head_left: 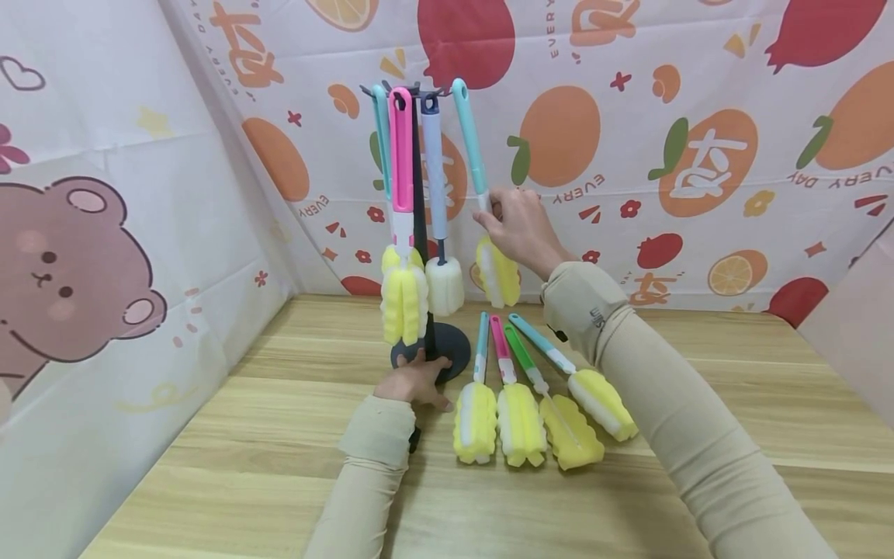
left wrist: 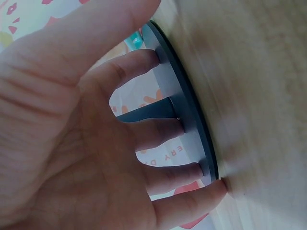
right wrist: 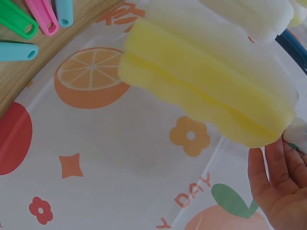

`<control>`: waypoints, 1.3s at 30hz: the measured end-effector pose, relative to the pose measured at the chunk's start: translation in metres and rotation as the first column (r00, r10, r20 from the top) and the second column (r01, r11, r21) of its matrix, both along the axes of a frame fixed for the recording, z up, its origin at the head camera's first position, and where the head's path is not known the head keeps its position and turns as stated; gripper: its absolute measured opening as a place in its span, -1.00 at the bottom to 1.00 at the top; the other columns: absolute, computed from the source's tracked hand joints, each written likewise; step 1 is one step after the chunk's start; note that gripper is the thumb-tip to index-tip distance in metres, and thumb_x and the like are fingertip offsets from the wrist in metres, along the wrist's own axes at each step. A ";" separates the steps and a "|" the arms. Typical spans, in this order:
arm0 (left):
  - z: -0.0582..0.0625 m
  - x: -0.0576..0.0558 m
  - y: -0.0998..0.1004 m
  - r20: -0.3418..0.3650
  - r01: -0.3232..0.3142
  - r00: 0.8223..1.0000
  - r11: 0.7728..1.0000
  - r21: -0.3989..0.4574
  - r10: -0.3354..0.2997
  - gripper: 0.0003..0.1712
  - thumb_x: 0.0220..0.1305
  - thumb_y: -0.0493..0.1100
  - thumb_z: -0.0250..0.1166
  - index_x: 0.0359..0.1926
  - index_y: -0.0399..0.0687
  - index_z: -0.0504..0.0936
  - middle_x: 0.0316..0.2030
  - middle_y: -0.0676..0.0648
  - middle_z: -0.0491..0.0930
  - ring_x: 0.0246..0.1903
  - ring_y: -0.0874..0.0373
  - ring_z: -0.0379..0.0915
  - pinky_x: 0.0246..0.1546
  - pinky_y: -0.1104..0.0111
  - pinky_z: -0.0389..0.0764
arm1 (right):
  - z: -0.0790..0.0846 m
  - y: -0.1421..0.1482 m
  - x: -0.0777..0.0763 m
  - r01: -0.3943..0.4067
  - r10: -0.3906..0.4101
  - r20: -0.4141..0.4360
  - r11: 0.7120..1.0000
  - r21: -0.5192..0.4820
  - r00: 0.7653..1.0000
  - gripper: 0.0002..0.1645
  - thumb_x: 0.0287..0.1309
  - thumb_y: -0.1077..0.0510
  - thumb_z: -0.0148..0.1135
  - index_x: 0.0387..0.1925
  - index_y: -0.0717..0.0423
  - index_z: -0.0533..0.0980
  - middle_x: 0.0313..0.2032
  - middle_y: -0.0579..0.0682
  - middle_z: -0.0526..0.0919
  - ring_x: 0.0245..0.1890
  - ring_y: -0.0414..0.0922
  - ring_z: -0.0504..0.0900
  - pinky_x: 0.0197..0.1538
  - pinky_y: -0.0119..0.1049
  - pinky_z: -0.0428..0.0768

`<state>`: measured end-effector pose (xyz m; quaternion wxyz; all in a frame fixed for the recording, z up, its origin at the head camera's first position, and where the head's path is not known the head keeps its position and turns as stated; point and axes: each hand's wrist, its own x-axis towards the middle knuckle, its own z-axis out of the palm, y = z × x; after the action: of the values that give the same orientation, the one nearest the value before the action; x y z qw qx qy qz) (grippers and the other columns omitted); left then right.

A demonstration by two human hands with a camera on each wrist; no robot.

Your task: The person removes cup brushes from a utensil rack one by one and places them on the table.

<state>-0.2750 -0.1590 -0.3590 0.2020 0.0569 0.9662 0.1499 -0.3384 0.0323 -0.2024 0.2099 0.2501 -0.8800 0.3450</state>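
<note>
My right hand (head_left: 520, 227) pinches a teal-handled sponge bottle brush (head_left: 470, 138) near the lower end of its handle. The handle's looped top meets the tip of a right-hand hook on a black stand (head_left: 421, 171); its yellow and white sponge (right wrist: 201, 81) hangs below the hand. With fingers spread, my left hand (head_left: 414, 382) rests on the stand's round base (head_left: 457, 353); in the left wrist view several fingertips (left wrist: 194, 171) touch the base. Hanging from the stand are a pink-handled brush (head_left: 401, 155), a pale blue-handled brush (head_left: 434, 171) and another teal one (head_left: 381, 140).
On the wooden table (head_left: 279, 435), right of the base, lie a blue brush (head_left: 482, 349), a pink brush (head_left: 501, 349), a green brush (head_left: 524, 353) and another blue brush (head_left: 545, 341), sponges toward me. A fruit-print cloth (head_left: 621, 116) hangs behind, a bear-print one (head_left: 77, 272) at left.
</note>
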 end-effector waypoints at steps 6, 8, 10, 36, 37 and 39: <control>0.000 0.000 0.001 -0.006 0.002 1.000 1.000 -0.005 -0.002 -0.10 0.22 0.00 0.51 0.51 0.02 0.32 0.53 -0.42 -0.08 0.44 -0.57 -0.25 0.24 -0.31 0.26 | -0.003 0.004 0.000 0.000 0.000 -0.015 1.000 0.007 1.000 -0.77 0.40 0.19 0.26 -0.25 0.35 0.58 -0.45 0.16 0.51 -0.35 0.02 0.40 -0.27 -0.24 0.37; 0.000 0.000 0.001 -0.006 0.003 1.000 1.000 -0.007 -0.003 -0.10 0.22 0.00 0.51 0.51 0.02 0.32 0.53 -0.42 -0.08 0.44 -0.57 -0.25 0.24 -0.31 0.26 | -0.004 0.006 0.000 0.002 -0.001 -0.022 1.000 0.012 1.000 -0.78 0.39 0.19 0.27 -0.26 0.34 0.58 -0.46 0.14 0.51 -0.34 0.01 0.39 -0.26 -0.24 0.35; 0.000 0.000 0.001 -0.006 0.003 1.000 1.000 -0.008 -0.003 -0.10 0.23 0.00 0.50 0.51 0.02 0.32 0.53 -0.42 -0.08 0.44 -0.58 -0.26 0.25 -0.32 0.24 | -0.005 0.008 -0.001 0.001 -0.001 -0.028 1.000 0.010 1.000 -0.78 0.39 0.19 0.27 -0.25 0.34 0.59 -0.44 0.14 0.52 -0.34 0.02 0.40 -0.24 -0.23 0.36; -0.003 0.000 -0.001 0.007 -0.008 1.000 1.000 0.017 0.008 -0.09 0.24 0.01 0.49 0.53 0.05 0.29 0.54 -0.42 -0.11 0.45 -0.56 -0.31 0.25 -0.34 0.21 | -0.021 0.031 -0.004 0.028 -0.028 0.013 1.000 -0.013 1.000 -0.79 0.35 0.21 0.31 -0.25 0.36 0.58 -0.35 0.21 0.60 -0.31 0.07 0.48 -0.24 -0.18 0.49; -0.003 0.000 -0.001 0.008 -0.009 1.000 1.000 0.018 0.009 -0.09 0.24 0.01 0.49 0.53 0.05 0.29 0.54 -0.42 -0.12 0.45 -0.56 -0.31 0.25 -0.34 0.21 | -0.021 0.032 -0.004 0.033 -0.032 0.015 0.999 -0.011 0.999 -0.79 0.35 0.21 0.31 -0.25 0.35 0.58 -0.35 0.21 0.60 -0.32 0.07 0.48 -0.25 -0.18 0.49; -0.004 0.000 -0.001 0.010 -0.011 1.000 1.000 0.019 0.010 -0.09 0.24 0.01 0.49 0.53 0.05 0.29 0.54 -0.42 -0.12 0.46 -0.55 -0.32 0.25 -0.34 0.21 | -0.021 0.033 -0.005 0.037 -0.037 0.019 0.999 -0.006 0.999 -0.79 0.35 0.21 0.31 -0.25 0.36 0.59 -0.35 0.21 0.60 -0.34 0.08 0.48 -0.27 -0.20 0.48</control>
<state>-0.2752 -0.1601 -0.3626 0.2052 0.0530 0.9640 0.1604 -0.3429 0.0649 -0.2238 0.2090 0.2298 -0.8853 0.3462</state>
